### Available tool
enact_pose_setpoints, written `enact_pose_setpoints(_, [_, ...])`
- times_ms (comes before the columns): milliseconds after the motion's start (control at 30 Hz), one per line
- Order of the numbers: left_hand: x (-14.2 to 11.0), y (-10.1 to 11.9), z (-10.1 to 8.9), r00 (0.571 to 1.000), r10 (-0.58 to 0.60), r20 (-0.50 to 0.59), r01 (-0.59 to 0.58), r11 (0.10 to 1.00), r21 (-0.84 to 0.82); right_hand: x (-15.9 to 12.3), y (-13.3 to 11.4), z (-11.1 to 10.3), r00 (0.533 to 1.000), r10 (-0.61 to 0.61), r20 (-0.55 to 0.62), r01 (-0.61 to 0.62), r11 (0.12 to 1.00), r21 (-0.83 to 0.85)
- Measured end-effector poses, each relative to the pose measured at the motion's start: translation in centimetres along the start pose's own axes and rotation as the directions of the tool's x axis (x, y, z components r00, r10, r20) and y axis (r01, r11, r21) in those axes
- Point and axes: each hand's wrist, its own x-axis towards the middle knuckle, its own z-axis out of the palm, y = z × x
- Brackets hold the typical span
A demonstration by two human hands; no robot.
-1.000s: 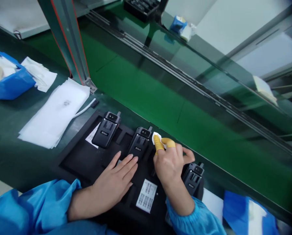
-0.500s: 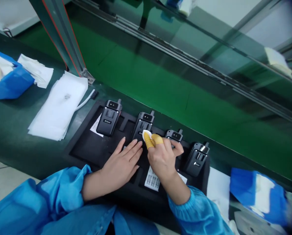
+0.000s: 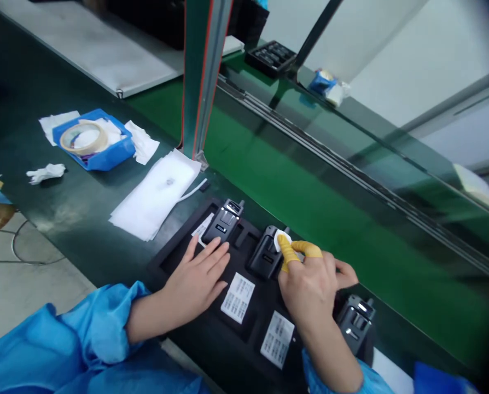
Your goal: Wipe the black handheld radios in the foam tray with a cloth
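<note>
Several black two-way radios lie back side up in a black foam tray. My left hand is open, fingers spread, its tips at the lower end of the leftmost radio. My right hand, with yellow finger cots on two fingers, is closed on a small white wipe. It presses the wipe against the upper right side of the second radio. The right hand hides the spot to its right; beyond it lies another radio. White barcode labels lie in the tray.
Left of the tray lie a stack of white sheets and a white-handled brush. Farther left is a blue bin with a tape roll. A metal post and a green conveyor border the far side.
My left hand has shifted from the second radio to the leftmost one. My right hand moved the wipe onto the second radio's back, then up to its upper right side. The view swung left.
</note>
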Motion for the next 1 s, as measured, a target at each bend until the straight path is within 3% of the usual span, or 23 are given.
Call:
enact_pose_setpoints(133, [-0.1, -1.6, 0.5, 0.999, -0.037, -0.033, 0.038, 0.999, 0.031, 3.6, -2.4, 2.0, 0.995, -0.104, 0.000, 0.104, 0.994, 0.019])
enact_pose_setpoints(367, [0.0, -1.7, 1.0, 0.999, -0.028, -0.040, 0.030, 0.999, 0.039, 7.9, -6.4, 4.2, 0.975, -0.220, -0.011, 0.220, 0.973, 0.067])
enact_pose_setpoints(467, [0.1, -1.8, 0.8, 0.999, -0.023, -0.030, 0.025, 0.997, 0.068, 7.6, -6.2, 4.5, 0.975, -0.220, 0.011, 0.219, 0.974, 0.060])
enact_pose_setpoints(600, [0.2, -1.8, 0.6, 1.000, -0.017, -0.017, 0.018, 0.998, 0.067, 6.1, -4.0, 4.3, 0.985, -0.163, 0.064, 0.162, 0.987, 0.022])
enact_pose_setpoints(733, [0.2, -1.6, 0.6, 0.999, -0.031, -0.009, 0.031, 0.999, 0.027, 4.6, -2.7, 3.5, 0.996, -0.083, 0.025, 0.082, 0.995, 0.052])
enact_pose_setpoints(1000, [0.2, -1.7, 0.3, 0.998, -0.044, -0.041, 0.038, 0.988, -0.148, 3.7, -6.9, 2.3, 0.972, -0.236, 0.006, 0.230, 0.952, 0.204])
